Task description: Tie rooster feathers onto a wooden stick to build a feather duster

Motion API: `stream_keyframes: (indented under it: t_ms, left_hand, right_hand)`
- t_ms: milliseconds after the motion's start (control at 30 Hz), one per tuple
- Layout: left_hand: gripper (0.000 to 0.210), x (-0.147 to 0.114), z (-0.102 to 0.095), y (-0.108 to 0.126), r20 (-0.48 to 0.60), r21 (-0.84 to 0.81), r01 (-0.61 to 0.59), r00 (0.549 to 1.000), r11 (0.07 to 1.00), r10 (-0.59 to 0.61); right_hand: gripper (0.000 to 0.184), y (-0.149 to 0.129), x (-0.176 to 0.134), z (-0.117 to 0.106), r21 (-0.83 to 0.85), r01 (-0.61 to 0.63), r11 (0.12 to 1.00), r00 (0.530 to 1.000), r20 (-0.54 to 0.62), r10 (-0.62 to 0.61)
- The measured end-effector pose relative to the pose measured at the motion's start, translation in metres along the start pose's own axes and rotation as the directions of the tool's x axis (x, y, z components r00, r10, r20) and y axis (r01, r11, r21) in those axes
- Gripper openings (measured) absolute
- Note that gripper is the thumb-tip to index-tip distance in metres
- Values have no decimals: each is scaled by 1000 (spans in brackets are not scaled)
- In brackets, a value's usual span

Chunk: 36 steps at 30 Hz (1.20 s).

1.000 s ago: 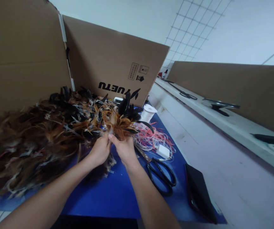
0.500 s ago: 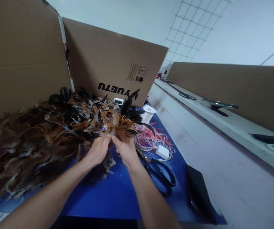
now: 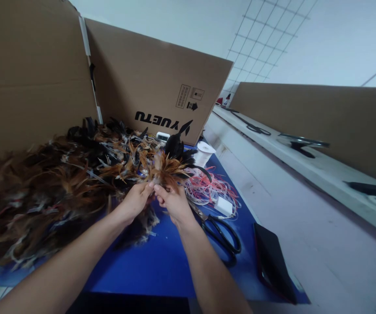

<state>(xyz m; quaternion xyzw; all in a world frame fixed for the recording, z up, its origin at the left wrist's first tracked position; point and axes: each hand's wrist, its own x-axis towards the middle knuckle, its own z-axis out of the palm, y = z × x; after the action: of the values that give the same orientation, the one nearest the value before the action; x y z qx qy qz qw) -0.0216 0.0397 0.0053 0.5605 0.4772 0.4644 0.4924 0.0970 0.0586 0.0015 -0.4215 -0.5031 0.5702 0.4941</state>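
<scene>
Both hands meet at the base of a bunch of brown and black feathers (image 3: 170,168), whose tips fan up and to the right. My left hand (image 3: 137,199) pinches the bunch's lower end with thumb and fingers. Close against it, my right hand (image 3: 172,201) is also closed on the base, its thumb beside the left thumb. What lies right between the fingertips is too small to make out. A large pile of loose feathers (image 3: 44,187) spreads to the left of the hands. Black-handled scissors (image 3: 222,237) lie just right of my right forearm, blades partly hidden.
On the blue table (image 3: 142,270), tangled red and white strings (image 3: 207,185) lie beneath a white plug-like block (image 3: 223,206). A white spool (image 3: 204,153) and a small digital display (image 3: 163,137) stand behind. A black phone-like slab (image 3: 272,261) lies right. Cardboard panels (image 3: 155,74) wall the back and left.
The hands stay at the feather bunch's base, with only slight shifts of the fingers and thumbs. The camera view has tilted a little.
</scene>
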Motion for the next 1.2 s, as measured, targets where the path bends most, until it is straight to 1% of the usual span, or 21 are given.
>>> stream_keyframes:
  t_ms: [133, 267, 367, 467, 567, 667, 767, 833, 900, 967, 1033, 1133, 1200]
  left_hand:
    - [46, 1, 1, -3, -46, 53, -33, 998, 998, 35]
    - [44, 1, 1, -8, -70, 132, -26, 997, 991, 36]
    - [39, 3, -1, -10, -83, 240, -84, 991, 967, 107]
    - [36, 4, -4, -10, -93, 375, -136, 979, 917, 183]
    - [36, 6, -5, -9, -102, 434, -169, 967, 885, 234]
    - [35, 7, -4, -11, -92, 367, -188, 967, 911, 236]
    - [36, 8, 0, -13, -69, 205, -155, 983, 966, 172]
    - [36, 8, 2, -15, -72, 109, -125, 988, 986, 133]
    - [34, 7, 4, -15, -85, 52, -104, 990, 993, 109]
    - [33, 7, 5, -14, -97, 30, -93, 991, 995, 95]
    - [34, 6, 6, -13, -102, -11, -84, 991, 996, 82]
    - [35, 5, 6, -12, -85, -138, -39, 996, 990, 27]
    - [37, 5, 6, -11, -71, -197, -6, 997, 980, -8]
  right_hand:
    - [21, -1, 0, 0, -2, 2, 1000, 1000, -7, -2]
    - [19, 2, 1, -3, 21, 22, 1000, 1000, 14, -22]
    - [20, 5, 3, -6, 35, 38, 999, 999, 35, -39]
    - [23, 7, 4, -8, 26, 48, 999, 998, 42, -49]
    - [24, 7, 4, -9, 9, 51, 999, 997, 50, -51]
    - [23, 6, 4, -9, 2, 50, 999, 997, 59, -50]
    - [23, 7, 5, -11, -58, 63, 996, 997, 58, -59]
    - [23, 8, 7, -12, -116, 97, 988, 995, 47, -92]
    - [22, 9, 9, -14, -181, 160, 970, 987, 46, -154]
    - [21, 10, 11, -16, -275, 240, 931, 971, 51, -236]
    - [18, 10, 12, -18, -389, 297, 872, 951, 44, -305]
    - [16, 10, 13, -21, -516, 319, 795, 934, 30, -355]
    - [17, 11, 13, -21, -557, 314, 769, 937, 50, -346]
